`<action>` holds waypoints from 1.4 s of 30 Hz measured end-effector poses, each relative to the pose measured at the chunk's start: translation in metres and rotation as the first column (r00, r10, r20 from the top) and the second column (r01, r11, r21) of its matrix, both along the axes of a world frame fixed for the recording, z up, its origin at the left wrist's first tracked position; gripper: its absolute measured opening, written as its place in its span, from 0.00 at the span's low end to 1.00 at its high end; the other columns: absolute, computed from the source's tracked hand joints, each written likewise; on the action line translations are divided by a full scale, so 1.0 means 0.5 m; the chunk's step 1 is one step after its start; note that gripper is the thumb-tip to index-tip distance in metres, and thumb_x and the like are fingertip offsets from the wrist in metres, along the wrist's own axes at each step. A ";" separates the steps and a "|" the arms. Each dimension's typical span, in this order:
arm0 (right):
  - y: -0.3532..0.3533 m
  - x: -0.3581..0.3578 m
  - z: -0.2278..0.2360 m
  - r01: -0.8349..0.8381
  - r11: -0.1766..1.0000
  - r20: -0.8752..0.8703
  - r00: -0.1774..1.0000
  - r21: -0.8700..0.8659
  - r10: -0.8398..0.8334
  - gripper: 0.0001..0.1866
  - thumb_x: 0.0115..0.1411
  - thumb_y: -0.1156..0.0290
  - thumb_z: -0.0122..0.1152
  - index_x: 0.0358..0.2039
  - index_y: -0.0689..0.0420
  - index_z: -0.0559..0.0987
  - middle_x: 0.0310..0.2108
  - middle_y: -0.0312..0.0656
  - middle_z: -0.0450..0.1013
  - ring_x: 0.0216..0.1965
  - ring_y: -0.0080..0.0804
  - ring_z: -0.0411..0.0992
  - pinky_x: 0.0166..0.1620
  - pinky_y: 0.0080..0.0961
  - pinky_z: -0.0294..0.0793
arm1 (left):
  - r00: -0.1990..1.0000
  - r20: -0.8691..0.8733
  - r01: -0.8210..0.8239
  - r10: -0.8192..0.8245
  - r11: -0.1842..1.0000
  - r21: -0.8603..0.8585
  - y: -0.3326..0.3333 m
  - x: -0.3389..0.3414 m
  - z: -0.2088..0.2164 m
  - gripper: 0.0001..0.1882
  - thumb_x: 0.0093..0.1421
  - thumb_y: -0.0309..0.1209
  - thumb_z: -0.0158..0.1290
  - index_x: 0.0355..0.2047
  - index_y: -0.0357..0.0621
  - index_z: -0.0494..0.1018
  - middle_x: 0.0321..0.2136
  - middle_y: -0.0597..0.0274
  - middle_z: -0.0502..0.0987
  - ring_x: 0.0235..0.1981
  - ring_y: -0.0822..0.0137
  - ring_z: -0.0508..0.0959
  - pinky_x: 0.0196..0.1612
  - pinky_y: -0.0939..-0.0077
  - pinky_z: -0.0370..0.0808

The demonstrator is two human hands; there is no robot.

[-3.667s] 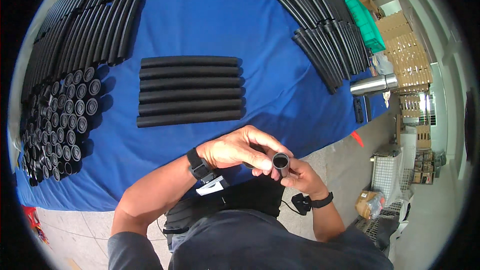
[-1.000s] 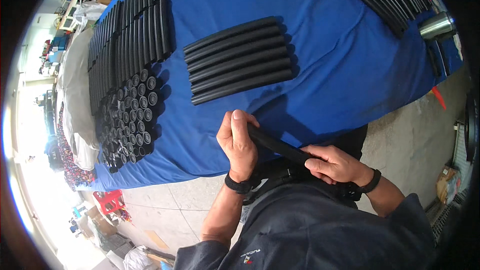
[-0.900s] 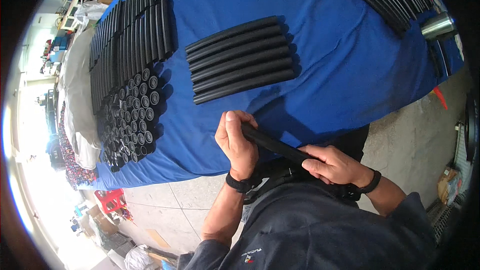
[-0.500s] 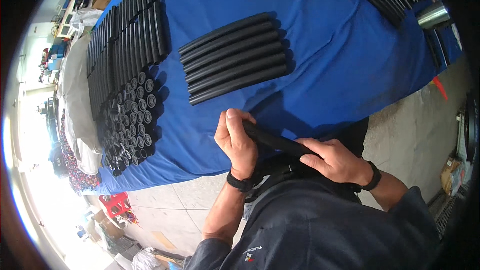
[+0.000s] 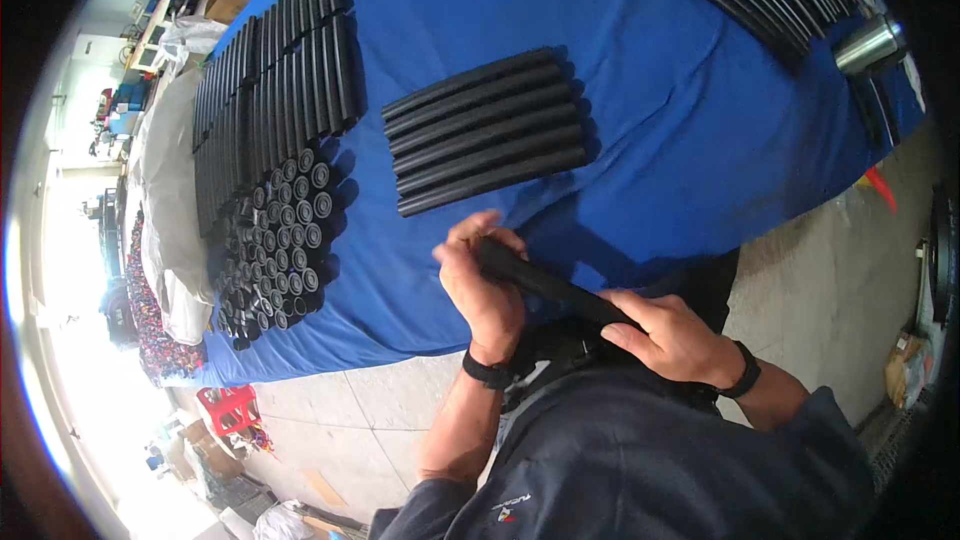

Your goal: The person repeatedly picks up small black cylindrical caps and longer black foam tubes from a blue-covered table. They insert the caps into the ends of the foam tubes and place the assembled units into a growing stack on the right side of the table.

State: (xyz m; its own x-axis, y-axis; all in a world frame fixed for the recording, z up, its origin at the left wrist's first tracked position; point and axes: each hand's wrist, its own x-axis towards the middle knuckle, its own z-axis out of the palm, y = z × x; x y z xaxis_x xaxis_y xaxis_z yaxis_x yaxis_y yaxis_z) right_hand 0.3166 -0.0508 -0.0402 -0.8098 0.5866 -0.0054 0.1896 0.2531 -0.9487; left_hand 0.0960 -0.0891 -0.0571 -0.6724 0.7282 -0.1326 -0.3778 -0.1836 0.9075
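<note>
left grip (image 5: 485,302) — curled, blurred | right grip (image 5: 674,340) — closed | wrists (image 5: 493,352) apart

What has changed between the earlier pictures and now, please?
The black tube, first seen end-on, now slants from the left hand down to the right hand, which grips it. The left fingers, blurred now, look looser. The six middle tubes and the round pieces stay on the blue cloth.
</note>
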 end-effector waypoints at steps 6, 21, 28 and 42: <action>0.001 -0.011 0.007 -0.092 0.945 0.150 0.978 -0.312 0.145 0.20 0.72 0.63 0.55 0.54 0.66 0.73 0.26 0.56 0.78 0.28 0.53 0.79 0.31 0.37 0.73 | 0.774 0.633 -0.055 -0.012 0.995 0.086 -0.011 -0.034 0.010 0.38 0.66 0.69 0.39 0.44 0.46 0.77 0.23 0.63 0.71 0.24 0.64 0.70 0.31 0.70 0.70; -0.028 -0.029 -0.018 -0.106 0.952 0.221 0.974 0.289 0.041 0.23 0.67 0.64 0.61 0.53 0.69 0.72 0.28 0.56 0.78 0.25 0.52 0.79 0.25 0.37 0.79 | 0.830 0.539 -0.184 0.142 0.983 0.024 -0.003 -0.026 0.009 0.29 0.70 0.60 0.44 0.26 0.49 0.72 0.17 0.69 0.64 0.16 0.72 0.61 0.21 0.76 0.57; -0.036 -0.030 -0.010 -0.101 0.914 0.243 0.970 0.394 0.002 0.24 0.63 0.64 0.65 0.52 0.69 0.73 0.32 0.58 0.79 0.28 0.51 0.81 0.28 0.37 0.80 | 0.825 0.549 -0.165 0.132 0.986 0.011 -0.005 -0.025 -0.002 0.28 0.71 0.60 0.42 0.26 0.52 0.70 0.16 0.71 0.63 0.15 0.72 0.61 0.20 0.75 0.57; 0.004 -0.025 -0.017 -0.121 0.222 -0.079 0.978 -0.968 0.193 0.19 0.74 0.67 0.51 0.57 0.69 0.70 0.28 0.37 0.70 0.16 0.17 0.63 0.19 0.13 0.62 | 0.803 0.591 -0.141 -0.071 0.942 0.305 -0.030 -0.076 -0.001 0.31 0.72 0.59 0.40 0.28 0.44 0.73 0.19 0.66 0.64 0.17 0.71 0.62 0.22 0.76 0.61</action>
State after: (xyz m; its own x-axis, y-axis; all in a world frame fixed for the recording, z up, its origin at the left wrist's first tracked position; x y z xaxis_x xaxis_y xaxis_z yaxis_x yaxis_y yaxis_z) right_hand 0.3040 -0.0489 -0.0486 -0.8624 -0.0315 -0.5053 0.3155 -0.8140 -0.4877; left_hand 0.0580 -0.1043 -0.0574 -0.5662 0.7772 -0.2747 -0.8027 -0.4441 0.3979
